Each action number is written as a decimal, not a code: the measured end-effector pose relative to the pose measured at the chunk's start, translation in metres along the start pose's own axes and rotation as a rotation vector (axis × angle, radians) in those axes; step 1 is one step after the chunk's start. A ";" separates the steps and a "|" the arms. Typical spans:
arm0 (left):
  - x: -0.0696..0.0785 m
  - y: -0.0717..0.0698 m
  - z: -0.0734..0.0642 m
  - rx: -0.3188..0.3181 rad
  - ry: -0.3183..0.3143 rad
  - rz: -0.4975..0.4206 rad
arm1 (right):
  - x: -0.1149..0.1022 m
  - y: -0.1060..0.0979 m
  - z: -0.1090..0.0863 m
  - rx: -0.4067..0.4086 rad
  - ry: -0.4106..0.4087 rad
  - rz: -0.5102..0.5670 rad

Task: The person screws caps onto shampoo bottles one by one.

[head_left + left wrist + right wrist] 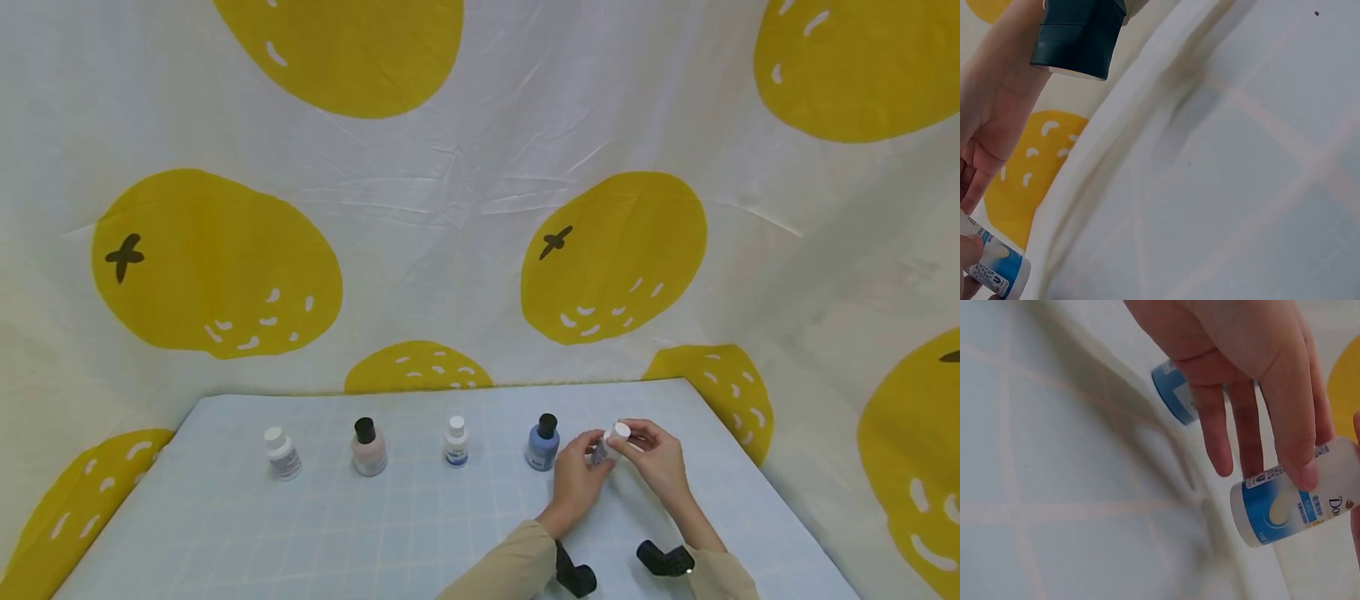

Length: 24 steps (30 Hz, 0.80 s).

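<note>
A small white bottle (602, 451) with a blue label (1272, 512) is tilted between both hands at the right side of the table. My left hand (578, 482) grips its body, and the thumb (1305, 474) lies across the label in the right wrist view. From the other side, my right hand (663, 468) pinches the white cap (620, 431). Only the right hand's fingertips reach into the right wrist view, at its edge. In the left wrist view the bottle (999, 265) shows at the lower left corner, its cap end hidden.
Left of my hands a row of bottles stands upright: a blue one (542, 447) with a black cap, a white one (456, 443), a pink one (369, 452) with a black cap, and another white one (282, 455). A pale checked cloth (337, 533) covers the table. Behind hangs a curtain (450, 250).
</note>
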State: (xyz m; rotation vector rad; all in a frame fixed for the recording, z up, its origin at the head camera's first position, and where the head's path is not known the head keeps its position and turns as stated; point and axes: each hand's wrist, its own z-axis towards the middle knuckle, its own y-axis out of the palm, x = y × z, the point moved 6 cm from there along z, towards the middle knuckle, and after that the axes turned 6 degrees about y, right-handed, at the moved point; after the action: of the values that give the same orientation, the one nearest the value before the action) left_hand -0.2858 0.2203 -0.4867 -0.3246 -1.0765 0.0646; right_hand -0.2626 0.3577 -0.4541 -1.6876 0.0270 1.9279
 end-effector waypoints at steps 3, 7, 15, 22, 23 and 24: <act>0.000 0.000 0.001 -0.006 0.002 -0.001 | -0.011 0.001 -0.001 0.006 -0.051 -0.013; -0.003 0.001 0.000 -0.033 -0.011 -0.016 | -0.015 0.003 0.001 0.025 -0.106 -0.041; -0.007 0.001 -0.003 -0.087 -0.019 -0.054 | 0.014 0.010 0.013 0.014 -0.056 -0.050; -0.007 0.002 -0.003 -0.147 0.036 -0.080 | 0.018 0.008 0.015 0.015 -0.042 -0.052; -0.007 0.002 -0.003 -0.154 0.040 -0.077 | 0.018 0.009 0.016 0.009 -0.043 -0.053; -0.008 0.002 -0.003 -0.163 0.041 -0.071 | 0.018 0.009 0.017 0.001 -0.043 -0.054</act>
State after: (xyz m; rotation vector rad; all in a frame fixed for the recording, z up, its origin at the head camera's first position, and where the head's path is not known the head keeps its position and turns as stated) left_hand -0.2867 0.2197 -0.4950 -0.4323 -1.0543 -0.0936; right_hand -0.2822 0.3635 -0.4703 -1.6289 -0.0334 1.9239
